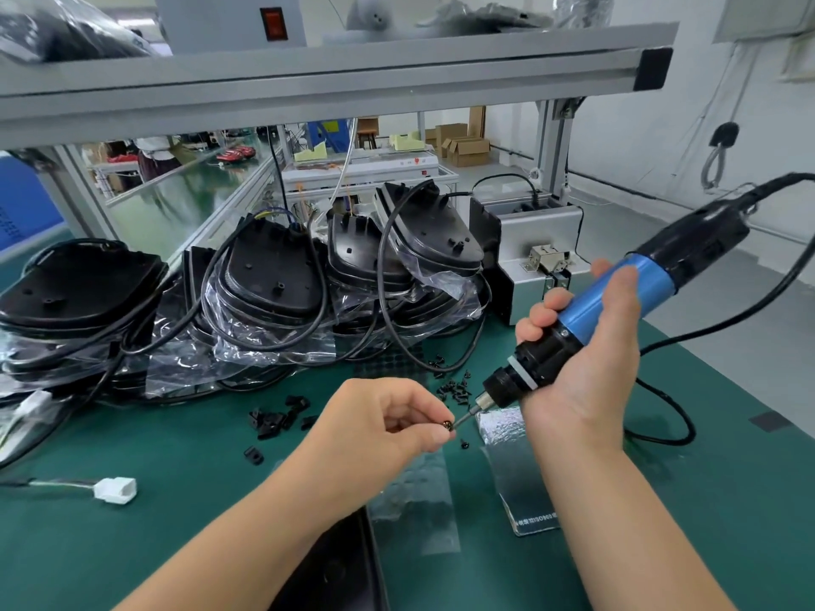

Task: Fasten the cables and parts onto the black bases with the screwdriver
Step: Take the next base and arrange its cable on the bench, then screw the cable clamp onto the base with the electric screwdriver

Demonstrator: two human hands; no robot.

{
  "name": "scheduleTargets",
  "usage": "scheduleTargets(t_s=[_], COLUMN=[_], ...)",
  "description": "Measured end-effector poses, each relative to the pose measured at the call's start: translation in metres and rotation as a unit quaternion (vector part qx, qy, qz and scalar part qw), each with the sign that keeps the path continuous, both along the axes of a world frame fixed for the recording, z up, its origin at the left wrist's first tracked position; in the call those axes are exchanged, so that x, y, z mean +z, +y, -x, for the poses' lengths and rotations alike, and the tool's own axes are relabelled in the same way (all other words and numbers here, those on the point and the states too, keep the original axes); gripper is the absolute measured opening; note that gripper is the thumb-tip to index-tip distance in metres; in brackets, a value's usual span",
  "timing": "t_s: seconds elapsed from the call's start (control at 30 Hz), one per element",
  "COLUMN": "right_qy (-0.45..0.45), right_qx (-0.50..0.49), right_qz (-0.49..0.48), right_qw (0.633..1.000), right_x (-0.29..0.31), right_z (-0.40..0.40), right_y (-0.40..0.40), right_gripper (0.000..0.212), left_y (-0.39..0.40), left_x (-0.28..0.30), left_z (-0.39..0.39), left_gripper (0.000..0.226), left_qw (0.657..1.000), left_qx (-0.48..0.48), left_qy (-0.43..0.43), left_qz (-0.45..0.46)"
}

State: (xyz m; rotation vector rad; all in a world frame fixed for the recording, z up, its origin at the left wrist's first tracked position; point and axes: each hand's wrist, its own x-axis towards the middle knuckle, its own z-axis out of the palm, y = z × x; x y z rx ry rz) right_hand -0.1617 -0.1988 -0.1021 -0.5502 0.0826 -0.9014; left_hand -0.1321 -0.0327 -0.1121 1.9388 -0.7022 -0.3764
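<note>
The left hand (388, 418) pinches a small screw (447, 425) against the tip of the screwdriver (586, 319), which the right hand (586, 346) grasps. If the screw sits crooked, it can drop among the loose screws (454, 385).

A single head-worn wide-angle view is given, aimed forward and down over a green bench (220, 500); the hands are seen close at 6 o'clock, stacked bases (273, 266) farther at 11 o'clock, a shelf (335, 68) at 12 o'clock

Factory assembly line: aluminium-frame workbench (335, 68), green mat (198, 469), stacked black bases (273, 271)
</note>
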Motion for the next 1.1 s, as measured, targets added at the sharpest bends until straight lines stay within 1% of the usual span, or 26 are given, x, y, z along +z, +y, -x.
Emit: scheduleTargets(t_s=[0.37,0.77,0.83,1.0,1.07,1.1], right_qy=[0.005,0.005,0.005,0.018,0.024,0.027], right_qx=[-0.004,-0.006,-0.009,-0.034,-0.035,-0.035], right_qz=[0.021,0.016,0.012,0.014,0.009,0.007], right_qw=[1.0,1.0,1.0,0.999,0.999,0.999], right_x=[0.0,-0.001,-0.001,-0.001,-0.001,-0.001], right_z=[0.002,0.001,0.002,0.002,0.002,0.002], right_y=[0.004,0.003,0.003,0.004,0.004,0.004], right_gripper=[0.023,0.022,0.021,0.016,0.017,0.018], left_y=[0.002,-0.003,-0.005,-0.011,-0.011,-0.01], left_x=[-0.002,-0.006,-0.008,-0.013,-0.014,-0.014], left_z=[0.0,0.008,0.012,0.022,0.024,0.023], left_gripper=[0.012,0.008,0.011,0.016,0.016,0.016], left_qw=[0.999,0.999,0.998,0.981,0.978,0.98], left_qx=[0.022,0.041,0.059,0.093,0.094,0.093], left_qy=[-0.013,0.026,-0.004,-0.166,-0.184,-0.173], left_qz=[-0.031,-0.015,-0.017,-0.047,-0.042,-0.035])
